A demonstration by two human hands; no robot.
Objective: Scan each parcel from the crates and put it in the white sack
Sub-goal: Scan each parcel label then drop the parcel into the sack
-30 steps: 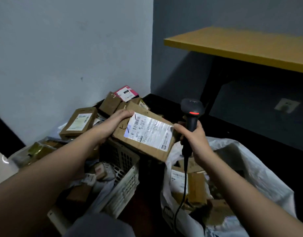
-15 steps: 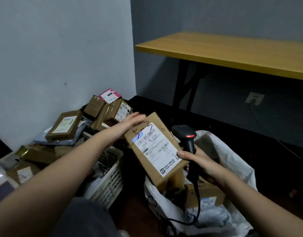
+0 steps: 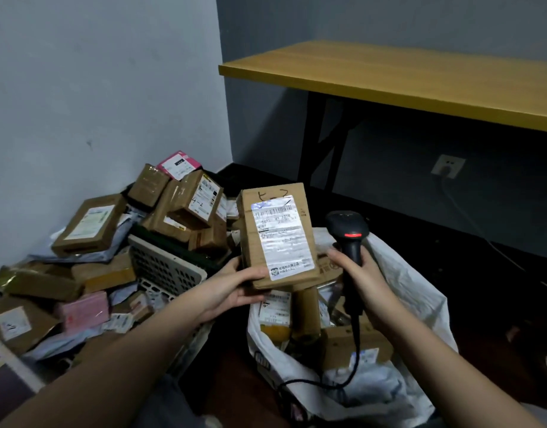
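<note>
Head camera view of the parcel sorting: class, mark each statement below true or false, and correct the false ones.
1. The left hand grips the cardboard parcel by its lower edge. True.
2. The right hand is empty. False: it grips the black scanner.
3. The parcel's white label faces the camera. True.
4. The white sack holds no parcels. False: several boxes lie inside it.
5. The held parcel is above the sack's opening. True.
6. A pink parcel lies on the yellow tabletop. False: the pink parcel sits on the pile by the wall.
</note>
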